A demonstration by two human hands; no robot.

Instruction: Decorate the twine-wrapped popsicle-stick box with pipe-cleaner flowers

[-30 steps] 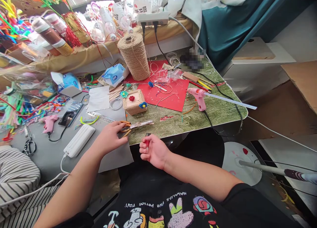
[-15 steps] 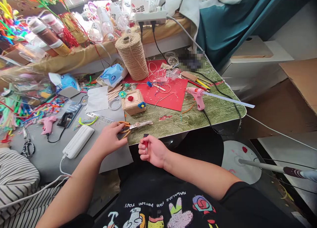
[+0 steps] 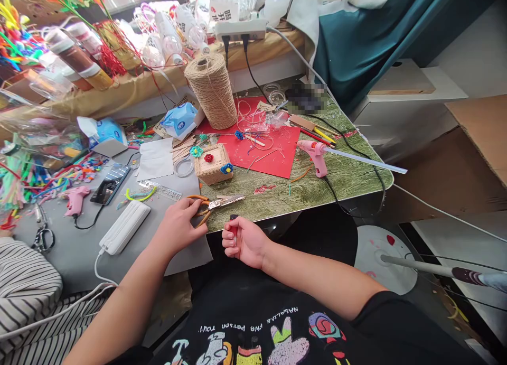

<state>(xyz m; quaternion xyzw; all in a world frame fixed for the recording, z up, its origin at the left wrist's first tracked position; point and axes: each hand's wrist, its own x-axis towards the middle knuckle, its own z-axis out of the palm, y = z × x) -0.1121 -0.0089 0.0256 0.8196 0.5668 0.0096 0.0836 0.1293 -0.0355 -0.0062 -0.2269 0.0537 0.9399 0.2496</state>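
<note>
My left hand (image 3: 180, 223) rests at the table's front edge, its thumb and fingers closed round the orange handles of a pair of scissors (image 3: 225, 202). The blades point right over the green wood-look tabletop. Held just off the edge, my right hand (image 3: 249, 244) is curled round a red lighter (image 3: 233, 228) with a black top; much of it is hidden in the fist. Beyond the scissors sits a twine-wrapped box (image 3: 214, 170) with red, blue and teal flowers on it.
A twine spool (image 3: 212, 93) stands on red paper (image 3: 273, 164). To the right lies a pink glue gun (image 3: 317, 156) with its cord and a long glue stick. On the left are a white power strip (image 3: 125, 227), another pink glue gun (image 3: 76, 200) and a person's striped sleeve (image 3: 29, 275).
My left hand and the scissors have shifted slightly right. The right hand and the lighter stay in place.
</note>
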